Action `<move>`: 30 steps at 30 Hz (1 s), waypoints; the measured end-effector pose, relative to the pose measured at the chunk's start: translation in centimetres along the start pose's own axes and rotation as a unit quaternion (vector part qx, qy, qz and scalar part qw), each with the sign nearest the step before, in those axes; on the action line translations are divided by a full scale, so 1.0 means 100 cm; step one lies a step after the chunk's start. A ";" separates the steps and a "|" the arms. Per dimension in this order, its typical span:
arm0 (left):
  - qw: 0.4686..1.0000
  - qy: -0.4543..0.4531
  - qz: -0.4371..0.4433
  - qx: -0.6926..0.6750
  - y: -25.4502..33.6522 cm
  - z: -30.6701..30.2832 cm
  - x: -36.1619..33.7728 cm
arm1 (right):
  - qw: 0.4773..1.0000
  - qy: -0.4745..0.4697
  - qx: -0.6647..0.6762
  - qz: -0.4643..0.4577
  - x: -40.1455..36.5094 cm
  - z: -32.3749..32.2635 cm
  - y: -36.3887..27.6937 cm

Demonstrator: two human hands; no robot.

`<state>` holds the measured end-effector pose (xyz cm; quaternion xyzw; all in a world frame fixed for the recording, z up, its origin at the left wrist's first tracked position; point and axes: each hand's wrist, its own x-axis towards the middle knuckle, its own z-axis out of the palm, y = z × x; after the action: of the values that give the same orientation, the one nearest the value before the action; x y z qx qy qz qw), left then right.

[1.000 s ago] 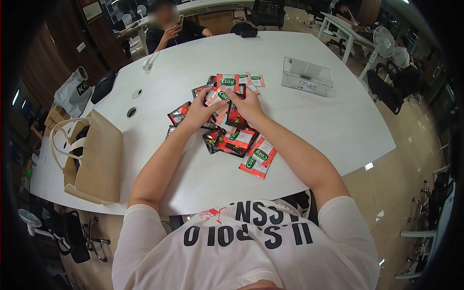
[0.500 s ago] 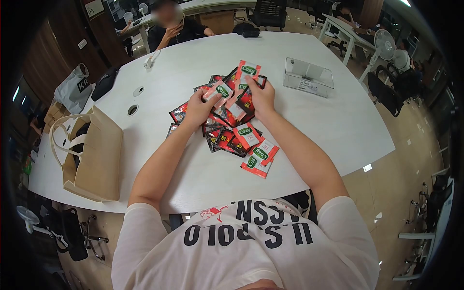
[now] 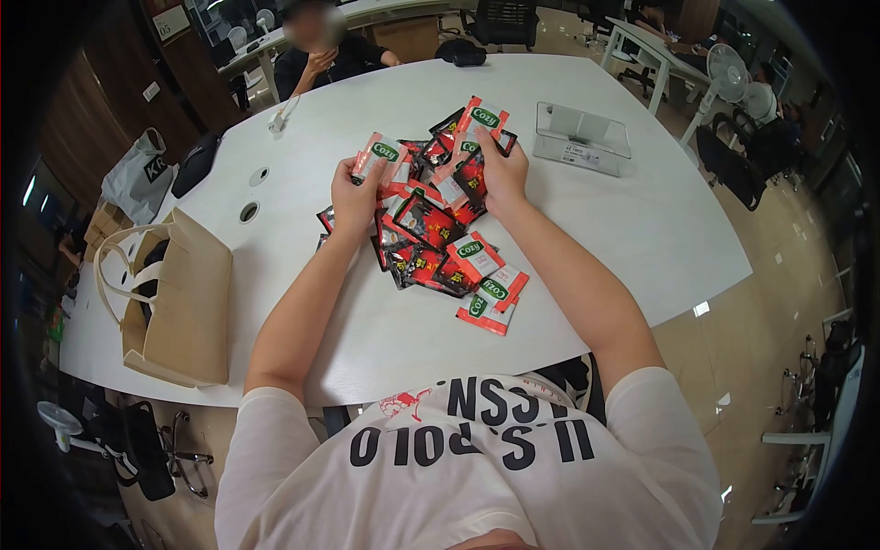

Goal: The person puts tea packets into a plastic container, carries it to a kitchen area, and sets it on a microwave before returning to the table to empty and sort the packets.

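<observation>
My left hand is closed on a pink-and-white Cozy sachet, held at the left side of a heap of black-and-red sachets. Over the heap's right side, my right hand grips several Cozy sachets, fanned out with the topmost pointing away from me; a black-and-red packet shows beside its fingers. Nearer to me lie three more Cozy sachets, one on the heap's edge, another overlapping the lowest one on the white table.
A clear plastic holder stands right of the heap. At the left are a beige tote bag, a black pouch and two round holes in the tabletop. A white plug lies farther back. Across the table sits a person.
My left hand has moved left and slightly away from me with its Cozy sachet, uncovering black-and-red sachets in the middle. My right hand stays over the heap, still gripping its sachets.
</observation>
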<state>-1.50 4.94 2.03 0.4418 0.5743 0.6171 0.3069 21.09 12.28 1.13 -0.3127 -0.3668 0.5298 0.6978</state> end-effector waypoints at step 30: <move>0.972 -0.235 -0.026 0.021 0.027 0.013 -0.019 | 0.997 -0.077 -0.004 0.022 -0.026 0.017 0.000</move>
<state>0.82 3.46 4.29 0.5656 0.5107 0.4756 0.4394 19.24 9.84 1.61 -0.2814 -0.4145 0.5665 0.6544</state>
